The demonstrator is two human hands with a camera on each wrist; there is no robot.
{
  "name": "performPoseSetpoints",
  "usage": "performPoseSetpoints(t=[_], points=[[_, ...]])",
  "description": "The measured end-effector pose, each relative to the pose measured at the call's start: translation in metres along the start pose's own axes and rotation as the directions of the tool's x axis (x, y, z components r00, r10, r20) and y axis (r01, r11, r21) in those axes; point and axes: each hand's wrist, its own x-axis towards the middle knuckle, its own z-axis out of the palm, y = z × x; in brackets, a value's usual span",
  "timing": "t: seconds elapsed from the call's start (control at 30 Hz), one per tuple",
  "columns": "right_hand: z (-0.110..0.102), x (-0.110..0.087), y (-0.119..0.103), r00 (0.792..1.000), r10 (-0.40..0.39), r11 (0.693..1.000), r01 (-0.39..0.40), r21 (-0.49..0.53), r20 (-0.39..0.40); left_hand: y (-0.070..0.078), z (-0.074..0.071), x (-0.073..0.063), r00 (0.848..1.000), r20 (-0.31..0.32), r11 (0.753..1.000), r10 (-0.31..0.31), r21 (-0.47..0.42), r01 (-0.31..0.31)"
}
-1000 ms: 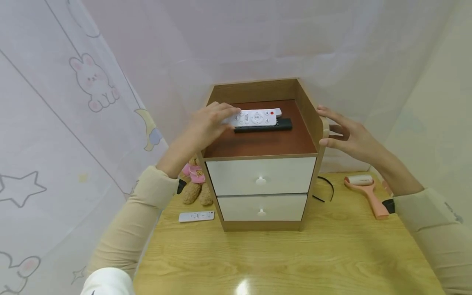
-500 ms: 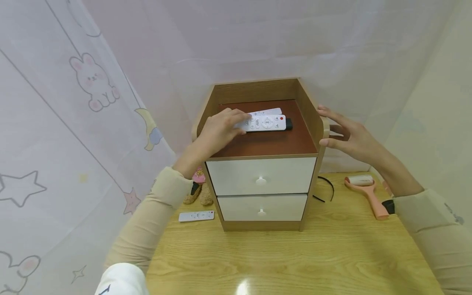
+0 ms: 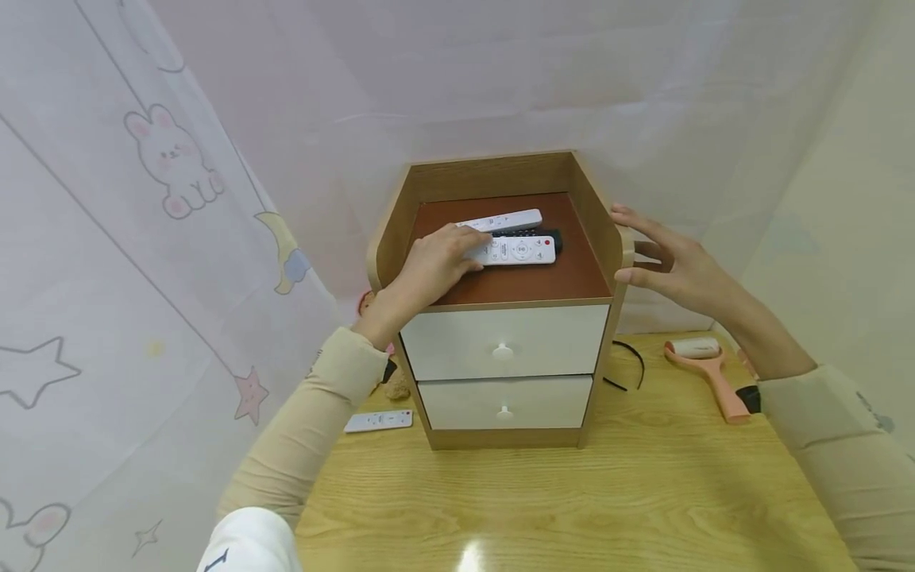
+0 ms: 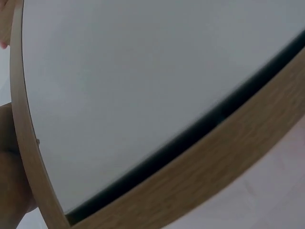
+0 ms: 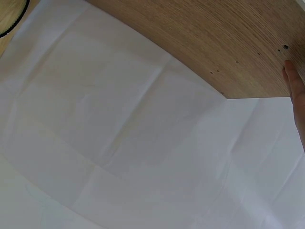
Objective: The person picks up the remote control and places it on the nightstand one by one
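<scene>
My left hand [image 3: 445, 256] grips the left end of a white remote control [image 3: 525, 251] over the cabinet's recessed brown top [image 3: 525, 286]. Behind this remote lie a black remote control [image 3: 556, 238], mostly covered, and another white remote [image 3: 511, 220]. My right hand [image 3: 675, 262] rests with spread fingers on the right side panel [image 3: 596, 226] of the small cabinet. In the right wrist view, fingertips [image 5: 291, 76] touch the cabinet's outer wood side [image 5: 209, 43]. The left wrist view is filled by a white drawer front [image 4: 133, 95]; part of a hand [image 4: 14, 181] shows at its left.
Two white drawers with knobs [image 3: 503, 351] face me, both closed. On the wooden table [image 3: 515, 500] lie a third white remote [image 3: 379, 421], an orange lint roller [image 3: 715, 377] and a thin black band [image 3: 638, 361]. A teddy bear [image 3: 396, 387] is mostly hidden at left. Curtains hang behind.
My left hand has moved right and toward me with the white remote, now in front of the black one, uncovering more of the white remote behind. My right hand has stayed at the panel.
</scene>
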Motion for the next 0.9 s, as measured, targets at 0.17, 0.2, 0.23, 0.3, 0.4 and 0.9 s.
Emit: performPoseSetpoints(t=[0.17, 0.2, 0.23, 0.3, 0.4, 0.9], points=[[-0.0006, -0.0002, -0.0002, 1.0, -0.014, 1.0, 0.014, -0.005, -0.01, -0.0015, 0.0042, 0.0031, 1.0, 0.013, 1.0, 0.0, 0.002, -0.001], [-0.0008, 0.0, -0.0005, 1.0, -0.013, 1.0, 0.013, -0.002, -0.009, -0.0019, 0.0046, 0.0035, 1.0, 0.015, 1.0, 0.001, -0.002, -0.001], [-0.0008, 0.0003, -0.0008, 1.0, -0.011, 1.0, 0.011, 0.001, -0.008, -0.0022, 0.0049, 0.0038, 1.0, 0.018, 1.0, 0.001, -0.008, -0.001], [-0.0005, 0.0009, -0.0017, 1.0, -0.005, 1.0, 0.005, 0.001, -0.007, -0.003, 0.0051, 0.0035, 1.0, 0.025, 1.0, -0.004, -0.021, 0.004], [0.0004, 0.0021, -0.0027, 1.0, -0.009, 1.0, 0.009, 0.005, -0.003, -0.005, 0.0051, 0.002, 0.999, 0.041, 0.999, -0.018, -0.032, 0.019], [0.0012, 0.0025, -0.0006, 1.0, -0.007, 1.0, 0.007, 0.008, -0.003, -0.0061, 0.0068, -0.0042, 0.996, 0.084, 0.999, -0.01, -0.034, 0.013]])
